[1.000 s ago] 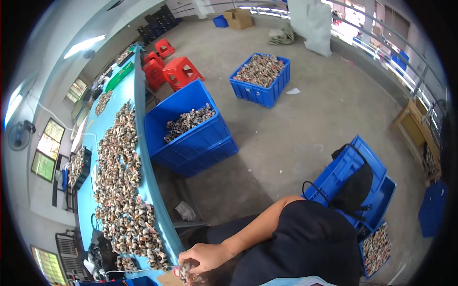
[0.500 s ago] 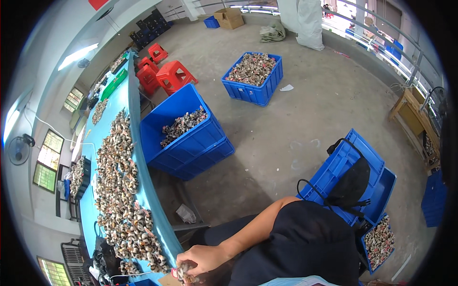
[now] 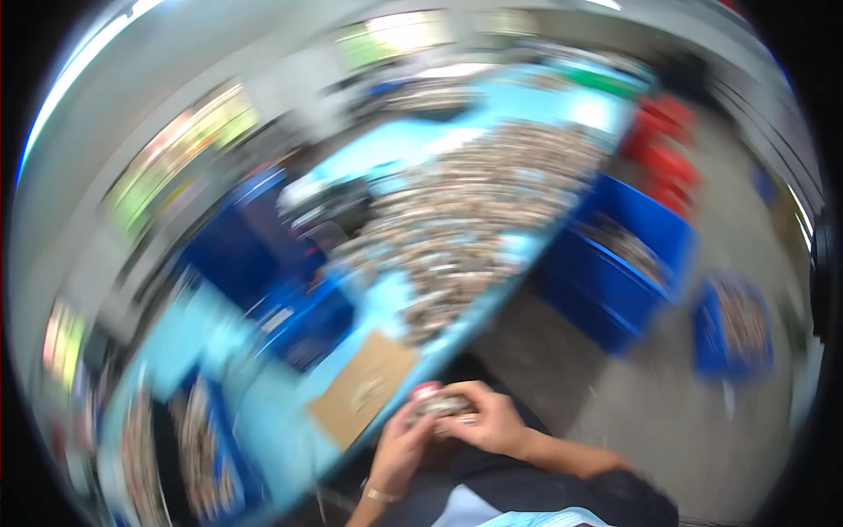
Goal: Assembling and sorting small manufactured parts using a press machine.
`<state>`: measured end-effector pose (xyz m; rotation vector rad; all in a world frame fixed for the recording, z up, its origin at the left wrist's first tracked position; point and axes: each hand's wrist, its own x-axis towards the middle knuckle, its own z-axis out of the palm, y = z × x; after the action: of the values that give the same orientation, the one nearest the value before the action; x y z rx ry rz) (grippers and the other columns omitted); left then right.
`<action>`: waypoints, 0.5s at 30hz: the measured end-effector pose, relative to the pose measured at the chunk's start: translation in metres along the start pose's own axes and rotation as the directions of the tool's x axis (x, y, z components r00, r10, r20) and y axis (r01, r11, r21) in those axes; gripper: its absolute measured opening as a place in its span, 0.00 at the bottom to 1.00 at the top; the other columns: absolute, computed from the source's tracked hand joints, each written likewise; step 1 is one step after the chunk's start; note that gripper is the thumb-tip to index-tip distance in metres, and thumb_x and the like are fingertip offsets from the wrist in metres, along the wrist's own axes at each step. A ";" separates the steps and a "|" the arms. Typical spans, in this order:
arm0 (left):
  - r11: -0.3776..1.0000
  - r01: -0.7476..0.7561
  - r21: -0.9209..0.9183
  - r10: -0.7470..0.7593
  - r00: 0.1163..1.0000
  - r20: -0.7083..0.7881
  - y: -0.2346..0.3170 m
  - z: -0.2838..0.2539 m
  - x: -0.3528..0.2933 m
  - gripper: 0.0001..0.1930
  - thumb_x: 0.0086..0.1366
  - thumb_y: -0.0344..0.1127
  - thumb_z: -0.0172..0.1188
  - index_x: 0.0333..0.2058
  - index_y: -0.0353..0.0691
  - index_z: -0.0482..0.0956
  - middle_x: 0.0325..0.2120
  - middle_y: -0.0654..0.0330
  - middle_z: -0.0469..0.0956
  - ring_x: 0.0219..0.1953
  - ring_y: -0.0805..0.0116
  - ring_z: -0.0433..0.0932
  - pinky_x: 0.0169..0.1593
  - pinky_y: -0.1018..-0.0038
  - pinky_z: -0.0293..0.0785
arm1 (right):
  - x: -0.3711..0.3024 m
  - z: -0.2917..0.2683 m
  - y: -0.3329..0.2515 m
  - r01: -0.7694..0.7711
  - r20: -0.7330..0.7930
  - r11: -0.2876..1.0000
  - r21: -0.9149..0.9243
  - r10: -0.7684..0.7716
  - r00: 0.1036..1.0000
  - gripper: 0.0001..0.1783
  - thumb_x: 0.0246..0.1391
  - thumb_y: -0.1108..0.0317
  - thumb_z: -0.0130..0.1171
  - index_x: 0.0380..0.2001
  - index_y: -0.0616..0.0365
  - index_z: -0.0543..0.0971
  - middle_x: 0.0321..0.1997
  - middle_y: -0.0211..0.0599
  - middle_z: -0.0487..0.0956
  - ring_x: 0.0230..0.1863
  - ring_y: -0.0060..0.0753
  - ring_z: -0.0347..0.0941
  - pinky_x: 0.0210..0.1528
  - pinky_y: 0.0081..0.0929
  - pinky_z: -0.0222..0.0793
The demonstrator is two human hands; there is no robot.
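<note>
In front of my body, at the table's near edge, my left hand (image 3: pixel 402 443) and my right hand (image 3: pixel 488 427) are closed together around a small mottled brown-and-white piece (image 3: pixel 446 406). A pink-red part shows at its far left end; blur hides its exact kind. Just beyond my left hand, a flat brown cardboard sheet (image 3: pixel 360 391) lies on the light blue table (image 3: pixel 272 420). A wide heap of similar small pieces (image 3: pixel 492 202) covers the table farther off. Motion smears most of the picture.
A blue bin (image 3: pixel 307 325) stands on the table left of the cardboard, and a blue crate of pieces (image 3: pixel 206 439) is at lower left. To the right, stacked blue bins (image 3: pixel 606 290) and another filled blue crate (image 3: pixel 736 327) stand on the floor near red stools (image 3: pixel 663 158).
The view has swung left toward the table. My left hand has come into view, and both hands now meet around the small piece; earlier only my right hand showed clearly, holding a similar piece.
</note>
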<state>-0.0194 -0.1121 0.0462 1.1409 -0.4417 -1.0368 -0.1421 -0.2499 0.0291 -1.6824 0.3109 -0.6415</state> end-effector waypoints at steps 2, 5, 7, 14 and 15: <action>1.000 -0.030 0.007 0.030 0.999 -0.034 -0.013 -0.026 -0.016 0.23 0.71 0.38 0.59 0.61 0.37 0.69 0.46 0.59 0.79 0.43 0.75 0.79 0.45 0.77 0.79 | 0.008 0.021 0.003 0.010 0.093 0.998 0.059 -0.016 0.996 0.24 0.51 0.71 0.72 0.51 0.63 0.76 0.48 0.41 0.80 0.47 0.27 0.79 0.49 0.27 0.78; 0.989 -0.145 0.024 0.147 0.984 -0.106 -0.032 -0.049 -0.040 0.21 0.71 0.40 0.59 0.58 0.39 0.71 0.42 0.64 0.79 0.39 0.76 0.78 0.40 0.79 0.75 | 0.012 0.049 0.026 -0.030 0.271 0.982 0.189 -0.022 0.962 0.23 0.54 0.79 0.64 0.53 0.65 0.71 0.49 0.40 0.77 0.48 0.28 0.77 0.49 0.24 0.76; 0.978 -0.205 0.050 0.210 0.959 -0.190 -0.049 -0.062 -0.059 0.21 0.72 0.39 0.58 0.59 0.39 0.70 0.39 0.64 0.79 0.38 0.76 0.77 0.40 0.78 0.75 | 0.011 0.067 0.040 -0.096 0.406 0.971 0.220 -0.002 0.914 0.23 0.55 0.82 0.62 0.54 0.65 0.71 0.50 0.41 0.76 0.49 0.29 0.77 0.51 0.24 0.75; 0.901 -0.430 0.061 0.396 0.757 -0.519 -0.062 -0.050 -0.136 0.15 0.69 0.37 0.59 0.51 0.35 0.74 0.33 0.63 0.77 0.32 0.75 0.76 0.34 0.76 0.74 | 0.012 0.110 0.038 0.132 0.735 0.985 0.113 -0.172 0.656 0.26 0.61 0.70 0.63 0.61 0.60 0.70 0.55 0.46 0.78 0.49 0.29 0.76 0.52 0.25 0.73; 0.893 -0.446 0.063 0.403 0.727 -0.557 -0.063 -0.048 -0.140 0.15 0.69 0.37 0.59 0.51 0.35 0.74 0.33 0.63 0.77 0.32 0.75 0.76 0.34 0.76 0.74 | 0.008 0.115 0.029 0.112 0.752 0.976 0.188 -0.216 0.622 0.27 0.62 0.70 0.63 0.63 0.59 0.69 0.56 0.46 0.78 0.49 0.30 0.76 0.53 0.25 0.73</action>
<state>-0.0802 0.0289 -0.0018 1.1425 -0.1723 -0.2787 -0.0655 -0.1670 -0.0087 -1.7159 -0.5095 -0.0091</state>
